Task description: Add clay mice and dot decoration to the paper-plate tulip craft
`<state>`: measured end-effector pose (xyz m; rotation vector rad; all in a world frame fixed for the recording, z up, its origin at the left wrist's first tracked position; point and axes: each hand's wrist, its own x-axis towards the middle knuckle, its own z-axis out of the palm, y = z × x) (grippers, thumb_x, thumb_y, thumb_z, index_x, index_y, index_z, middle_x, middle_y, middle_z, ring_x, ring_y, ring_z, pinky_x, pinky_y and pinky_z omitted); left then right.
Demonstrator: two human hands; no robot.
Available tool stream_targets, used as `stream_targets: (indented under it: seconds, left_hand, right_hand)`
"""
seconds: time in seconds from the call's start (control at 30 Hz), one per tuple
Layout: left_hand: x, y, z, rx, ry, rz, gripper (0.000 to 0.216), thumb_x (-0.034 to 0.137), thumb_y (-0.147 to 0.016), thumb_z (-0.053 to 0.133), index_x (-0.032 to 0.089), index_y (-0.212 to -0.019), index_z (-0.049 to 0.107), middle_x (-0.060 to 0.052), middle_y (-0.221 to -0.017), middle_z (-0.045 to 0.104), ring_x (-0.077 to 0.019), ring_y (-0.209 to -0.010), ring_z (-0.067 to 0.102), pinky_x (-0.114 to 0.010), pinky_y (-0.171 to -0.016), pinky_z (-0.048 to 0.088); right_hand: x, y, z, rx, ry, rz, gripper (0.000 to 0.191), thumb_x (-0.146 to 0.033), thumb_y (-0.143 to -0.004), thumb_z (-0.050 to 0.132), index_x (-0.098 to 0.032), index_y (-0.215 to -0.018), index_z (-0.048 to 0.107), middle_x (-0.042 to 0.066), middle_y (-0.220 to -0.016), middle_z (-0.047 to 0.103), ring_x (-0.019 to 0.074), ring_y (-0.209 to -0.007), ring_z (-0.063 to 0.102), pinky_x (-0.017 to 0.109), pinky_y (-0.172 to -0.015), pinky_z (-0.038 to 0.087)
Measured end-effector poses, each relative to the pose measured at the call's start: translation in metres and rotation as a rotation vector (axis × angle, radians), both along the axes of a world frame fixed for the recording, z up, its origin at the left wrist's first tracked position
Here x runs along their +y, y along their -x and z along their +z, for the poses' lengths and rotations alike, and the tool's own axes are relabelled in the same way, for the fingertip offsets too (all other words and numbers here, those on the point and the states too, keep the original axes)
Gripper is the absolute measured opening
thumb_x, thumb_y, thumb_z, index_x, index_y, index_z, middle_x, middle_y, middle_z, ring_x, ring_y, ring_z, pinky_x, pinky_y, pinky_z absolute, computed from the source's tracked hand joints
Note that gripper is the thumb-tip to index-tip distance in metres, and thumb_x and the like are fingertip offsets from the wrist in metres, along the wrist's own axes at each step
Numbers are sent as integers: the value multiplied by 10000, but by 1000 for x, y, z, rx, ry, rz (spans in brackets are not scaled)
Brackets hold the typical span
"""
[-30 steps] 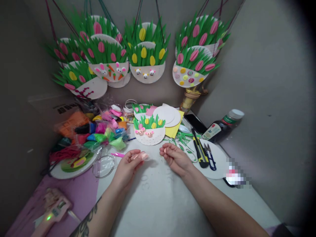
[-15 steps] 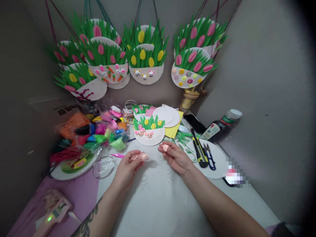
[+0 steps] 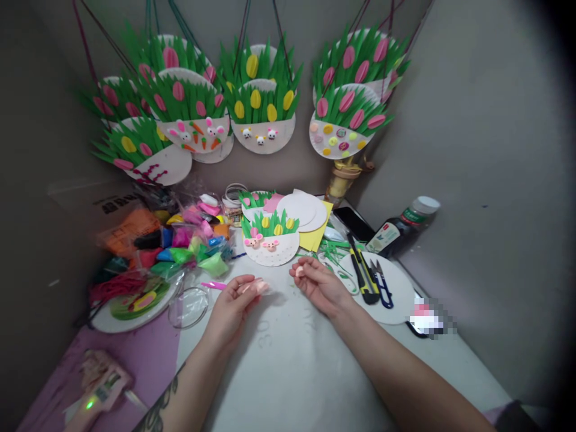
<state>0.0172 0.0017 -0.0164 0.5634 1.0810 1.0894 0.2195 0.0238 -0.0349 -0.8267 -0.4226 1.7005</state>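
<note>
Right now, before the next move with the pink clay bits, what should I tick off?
1. The left hand holds the pale pink clay piece at its fingertips: ok.
2. The right hand pinches the small pink bit: ok.
3. The pig plate lies uncovered just beyond both hands: ok.
4. The utility knife has its blade retracted: cannot tell.
5. The glue gun, green light on, lies apart from both hands: ok.

A matt white worktop (image 3: 288, 360), glossy plastic clay packets (image 3: 189, 243) and matt paper plates (image 3: 270, 255) are seen.
</note>
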Motion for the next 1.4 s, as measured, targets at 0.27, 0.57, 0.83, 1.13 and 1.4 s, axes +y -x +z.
stream_targets:
  seconds: [0.27, 0.57, 0.83, 1.13, 1.4]
  left_hand:
    - [-1, -1, 1, -5, -13, -14, 458, 296, -604, 844, 151, -960, 597, -46, -929, 718, -108, -814, 660, -206, -764, 509]
    - [-2, -1, 0, -14, -12, -17, 423, 268, -613, 838, 159, -947, 602, -52, -950, 725, -116, -822, 670, -215, -770, 509]
    - [-6, -2, 1, 43, -63, -134, 366, 329, -651, 801, 159, -945, 665, -79, -985, 721, -161, -871, 670, -238, -781, 498]
    - [-9, -4, -1, 283, -220, -264, 375, 294, -631, 798, 155, -972, 728, -73, -881, 737, -167, -726, 649, -226, -635, 473]
    - [-12, -6, 0, 365, -315, -393, 354, 272, -673, 748, 208, -1021, 740, -61, -982, 752, -236, -845, 668, -300, -739, 504]
  right_hand:
    - [-2, 1, 1, -32, 3, -18, 371, -75, -579, 801, -193, -896, 652, -3, -801, 691, 113, -773, 668, 220, -730, 553]
    - [-5, 3, 5, -53, -60, 44, 318, -165, -650, 779, -191, -945, 665, 28, -915, 690, 106, -721, 637, 216, -637, 503]
    - [-19, 13, 1, -630, -343, 141, 233, -316, -763, 677, -228, -977, 691, 0, -818, 622, 110, -665, 534, 234, -614, 417]
    - [-26, 23, 6, -884, -365, 184, 101, -284, -699, 709, -201, -723, 658, -19, -685, 596, 124, -622, 502, 242, -580, 365]
    - [-25, 28, -3, -664, -244, 301, 234, -285, -642, 730, -194, -651, 515, -65, -584, 542, 93, -548, 452, 211, -535, 320]
